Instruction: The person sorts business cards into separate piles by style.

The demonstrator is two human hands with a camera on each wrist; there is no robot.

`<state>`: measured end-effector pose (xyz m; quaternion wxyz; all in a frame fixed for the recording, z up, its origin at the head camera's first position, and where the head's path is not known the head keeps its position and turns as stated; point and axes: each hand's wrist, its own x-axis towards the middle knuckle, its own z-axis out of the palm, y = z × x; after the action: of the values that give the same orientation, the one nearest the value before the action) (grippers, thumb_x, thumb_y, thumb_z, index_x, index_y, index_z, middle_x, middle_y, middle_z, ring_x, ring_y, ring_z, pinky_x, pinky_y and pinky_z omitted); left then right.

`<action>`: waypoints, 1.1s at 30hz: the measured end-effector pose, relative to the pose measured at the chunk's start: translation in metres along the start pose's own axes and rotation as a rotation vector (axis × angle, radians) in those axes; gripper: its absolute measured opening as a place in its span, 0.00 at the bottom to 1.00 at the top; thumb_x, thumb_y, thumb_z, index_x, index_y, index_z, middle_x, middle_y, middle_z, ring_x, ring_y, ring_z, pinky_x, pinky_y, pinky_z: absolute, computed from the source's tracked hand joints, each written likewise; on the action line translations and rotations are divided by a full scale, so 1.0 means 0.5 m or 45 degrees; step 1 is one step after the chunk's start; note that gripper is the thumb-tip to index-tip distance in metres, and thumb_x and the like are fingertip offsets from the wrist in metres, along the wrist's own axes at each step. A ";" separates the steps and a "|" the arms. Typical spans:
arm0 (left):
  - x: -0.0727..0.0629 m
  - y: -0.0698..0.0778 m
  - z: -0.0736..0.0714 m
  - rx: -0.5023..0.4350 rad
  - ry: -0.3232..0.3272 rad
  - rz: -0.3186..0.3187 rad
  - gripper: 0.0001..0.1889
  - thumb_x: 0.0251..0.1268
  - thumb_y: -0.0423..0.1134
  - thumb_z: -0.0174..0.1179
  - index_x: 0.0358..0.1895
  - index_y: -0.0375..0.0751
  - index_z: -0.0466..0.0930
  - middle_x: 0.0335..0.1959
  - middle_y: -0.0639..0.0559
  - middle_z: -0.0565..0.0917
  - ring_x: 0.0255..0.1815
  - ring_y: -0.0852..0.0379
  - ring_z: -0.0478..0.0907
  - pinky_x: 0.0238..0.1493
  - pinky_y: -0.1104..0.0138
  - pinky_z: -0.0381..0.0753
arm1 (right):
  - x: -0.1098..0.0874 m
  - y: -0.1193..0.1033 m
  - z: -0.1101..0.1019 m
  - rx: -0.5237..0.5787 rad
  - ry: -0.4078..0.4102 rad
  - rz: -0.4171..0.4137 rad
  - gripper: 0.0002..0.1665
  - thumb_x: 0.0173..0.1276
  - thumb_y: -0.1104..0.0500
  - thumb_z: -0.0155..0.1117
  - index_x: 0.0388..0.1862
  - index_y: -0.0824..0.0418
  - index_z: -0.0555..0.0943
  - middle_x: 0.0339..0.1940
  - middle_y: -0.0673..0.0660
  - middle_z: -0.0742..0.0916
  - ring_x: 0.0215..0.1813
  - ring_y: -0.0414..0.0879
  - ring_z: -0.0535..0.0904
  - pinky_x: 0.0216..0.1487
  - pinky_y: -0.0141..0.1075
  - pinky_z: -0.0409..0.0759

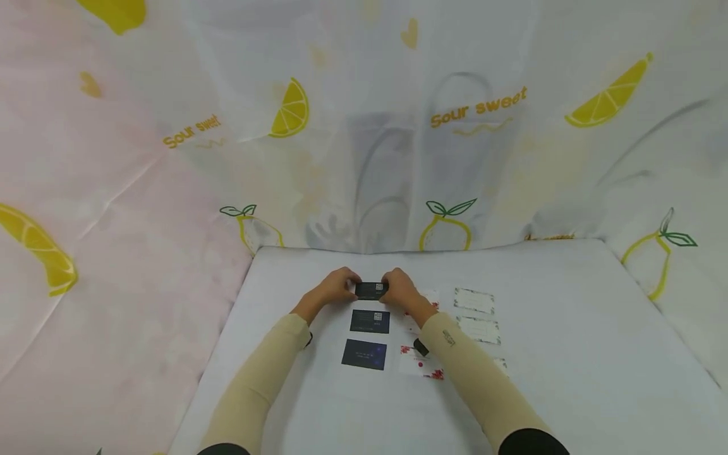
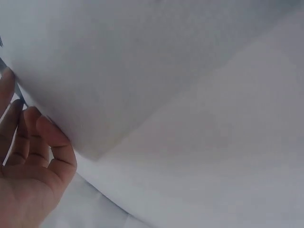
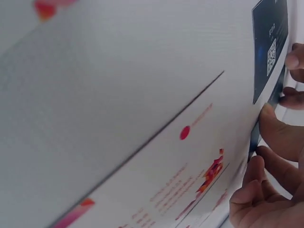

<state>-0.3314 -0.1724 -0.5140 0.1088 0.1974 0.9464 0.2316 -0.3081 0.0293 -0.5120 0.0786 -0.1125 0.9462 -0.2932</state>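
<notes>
A dark business card (image 1: 368, 291) with a QR code lies between the two hands, at the far end of a column of dark cards. At its left edge, my left hand (image 1: 340, 286) pinches it between thumb and fingers; the left wrist view shows this hand (image 2: 35, 166) with curled fingers at the far left. My right hand (image 1: 400, 289) pinches the opposite edge, and in the right wrist view its thumb (image 3: 275, 130) is on the card's near side. Closer in lie a second dark card (image 1: 370, 321) and a dark blue card (image 1: 364, 354).
Right of the dark column are white cards with red flowers (image 1: 421, 363), partly hidden by the right arm. Farther right stands a column of white cards with leafy borders (image 1: 474, 301). All lie on a white-covered table (image 1: 569, 328), backed by a lemon-print curtain (image 1: 364, 158).
</notes>
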 end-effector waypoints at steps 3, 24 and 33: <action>-0.001 0.001 -0.001 -0.014 -0.017 0.003 0.24 0.50 0.31 0.74 0.54 0.35 0.83 0.49 0.43 0.81 0.42 0.52 0.76 0.48 0.60 0.76 | -0.002 -0.004 0.001 0.008 0.002 0.024 0.25 0.53 0.62 0.78 0.49 0.71 0.83 0.47 0.62 0.83 0.48 0.52 0.77 0.59 0.45 0.75; 0.000 -0.016 -0.022 -0.086 -0.065 -0.059 0.23 0.49 0.30 0.73 0.53 0.37 0.83 0.49 0.45 0.81 0.40 0.54 0.75 0.47 0.61 0.76 | 0.007 -0.023 0.017 0.130 0.041 0.080 0.28 0.53 0.61 0.79 0.53 0.69 0.82 0.51 0.63 0.83 0.52 0.54 0.78 0.61 0.47 0.74; 0.005 -0.025 -0.022 -0.124 -0.061 -0.069 0.23 0.49 0.30 0.73 0.53 0.38 0.84 0.48 0.46 0.81 0.41 0.54 0.74 0.47 0.61 0.74 | 0.013 -0.025 0.026 0.156 0.042 0.092 0.29 0.53 0.61 0.79 0.53 0.68 0.82 0.52 0.63 0.82 0.54 0.54 0.77 0.63 0.47 0.73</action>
<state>-0.3407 -0.1858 -0.5107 0.1470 0.1716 0.9361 0.2695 -0.3093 0.0109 -0.5160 0.0803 -0.0683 0.9311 -0.3493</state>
